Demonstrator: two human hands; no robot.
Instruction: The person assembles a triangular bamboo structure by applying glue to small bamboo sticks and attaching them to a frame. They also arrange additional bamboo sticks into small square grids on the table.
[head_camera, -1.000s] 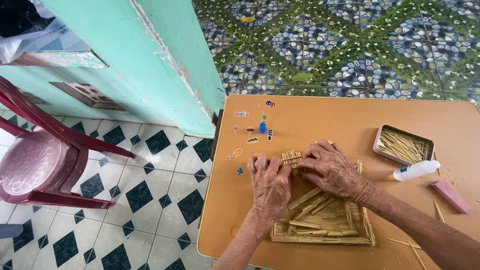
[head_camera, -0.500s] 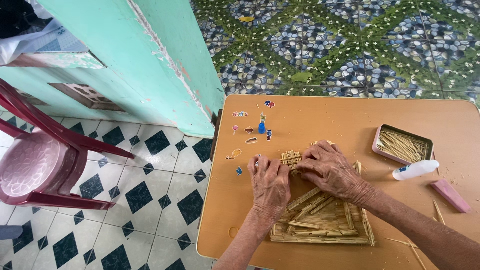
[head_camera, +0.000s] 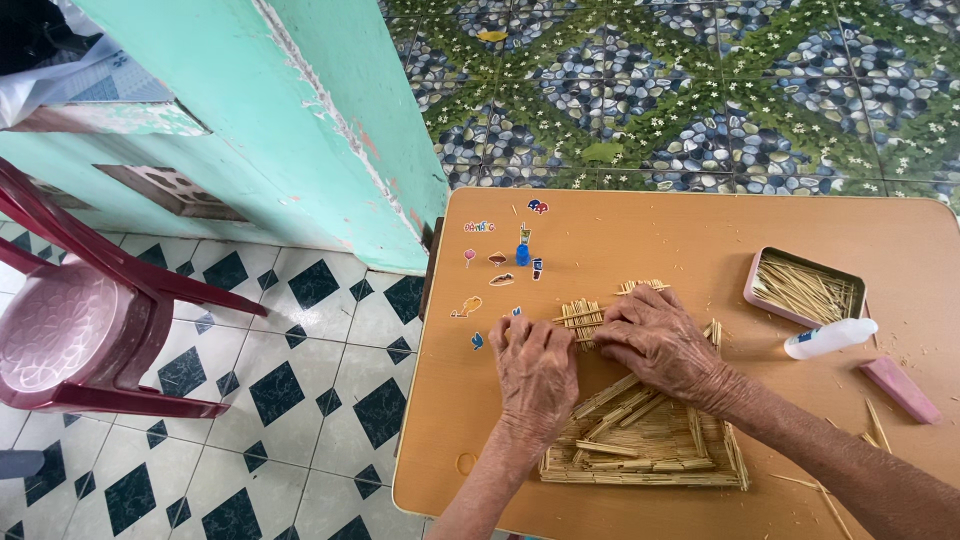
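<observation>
Head view, looking down on an orange-brown table (head_camera: 640, 240). Left hand (head_camera: 536, 370) flat, palm down, fingers spread, pressing on the left top edge of a stick frame (head_camera: 645, 440); nothing gripped. Right hand (head_camera: 655, 335) also palm down, fingers curled over a small stick panel (head_camera: 583, 320) at the frame's upper end; pressing rather than pinching, as far as visible. Frame lying flat near the front edge of the table, built from pale thin sticks, partly hidden under both wrists.

Right of the hands: pink rectangular tin (head_camera: 803, 288), open, full of loose sticks. Just below it, a white glue bottle (head_camera: 830, 338) on its side, blue label patch, touching the tin's corner. Pink flat lid (head_camera: 901, 389) further right, apart from the tin. Small colourful stickers (head_camera: 500, 262) scattered on the table's upper left. Dark red plastic chair (head_camera: 80, 320) on the tiled floor, well left.
</observation>
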